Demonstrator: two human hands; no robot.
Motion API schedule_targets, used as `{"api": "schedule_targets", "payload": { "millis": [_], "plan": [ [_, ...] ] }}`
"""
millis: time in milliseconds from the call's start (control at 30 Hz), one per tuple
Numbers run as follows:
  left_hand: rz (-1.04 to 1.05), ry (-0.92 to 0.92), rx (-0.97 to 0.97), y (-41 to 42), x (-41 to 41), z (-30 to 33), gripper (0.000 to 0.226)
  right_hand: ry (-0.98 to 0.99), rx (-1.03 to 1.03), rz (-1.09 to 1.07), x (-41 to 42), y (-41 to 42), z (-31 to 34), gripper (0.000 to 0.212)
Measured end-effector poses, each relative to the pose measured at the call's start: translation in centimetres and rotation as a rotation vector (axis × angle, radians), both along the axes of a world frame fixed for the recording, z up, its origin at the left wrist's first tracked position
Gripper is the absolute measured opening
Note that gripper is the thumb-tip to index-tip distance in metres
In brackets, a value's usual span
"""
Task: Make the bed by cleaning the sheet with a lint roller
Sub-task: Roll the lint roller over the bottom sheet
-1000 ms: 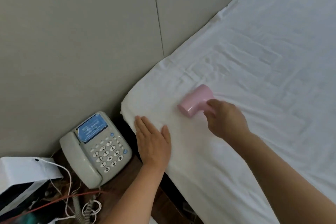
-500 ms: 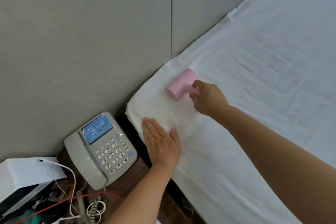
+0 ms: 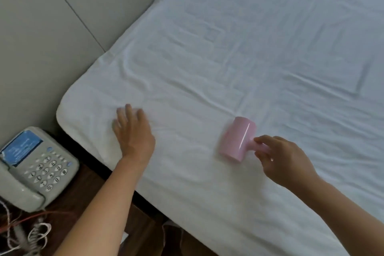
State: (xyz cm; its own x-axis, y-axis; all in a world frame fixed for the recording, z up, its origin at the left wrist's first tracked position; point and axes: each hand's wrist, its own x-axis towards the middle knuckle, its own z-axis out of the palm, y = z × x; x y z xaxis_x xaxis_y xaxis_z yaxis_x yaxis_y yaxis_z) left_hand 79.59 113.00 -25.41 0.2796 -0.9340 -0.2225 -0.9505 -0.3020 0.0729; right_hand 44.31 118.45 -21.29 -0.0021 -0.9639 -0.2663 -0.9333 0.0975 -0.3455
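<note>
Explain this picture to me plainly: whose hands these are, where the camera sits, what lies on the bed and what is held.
There is no machine here. A person wears one camera on the head, looking down at their own hands. The left hand rests flat on the white sheet near the bed's corner. The right hand pinches the handle of a pink lint roller, whose drum lies on the sheet. Beside the bed, a desk telephone sits on a wooden nightstand with some cables.

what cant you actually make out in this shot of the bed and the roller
Head view:
- Lint roller handle: mostly covered by the right hand gripping it.
- Left hand fingertips: motion-blurred on the sheet.
- Lint on the sheet: too fine to see.
- Phone screen text: too blurred to read.
- Bed's far side: cut off by the frame edge.
</note>
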Motion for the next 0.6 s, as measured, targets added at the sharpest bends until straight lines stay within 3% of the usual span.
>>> {"api": "schedule_targets", "payload": {
  "millis": [100, 167, 267, 333, 467, 600],
  "plan": [
    [-0.24, 0.212, 0.02, 0.1, -10.6, 1.9, 0.059, -0.016, -0.013, -0.068, -5.4, 3.6, 0.0, 0.029],
    [-0.289, 0.306, 0.159, 1.1, -16.2, 2.5, 0.069, -0.01, 0.004, -0.097, -8.4, 5.6, 0.2, 0.029],
    [-0.403, 0.282, 0.456, 3.6, -19.9, 1.9, 0.116, 0.013, 0.036, -0.12, -13.3, 8.4, 0.8, 0.028],
    [-0.455, 0.217, 0.552, 5.0, -20.1, 1.2, 0.144, 0.053, 0.08, -0.131, -16.2, 9.9, 1.3, 0.028],
    [-0.425, 0.254, 0.537, 5.6, -19.9, 0.7, 0.157, 0.098, 0.149, -0.157, -19.8, 11.4, 1.8, 0.028],
    [-0.31, 0.397, 0.4, 6.2, -20.4, 0.0, 0.159, 0.079, 0.107, -0.098, -16.9, 9.7, 1.2, 0.031]
  ]
}}
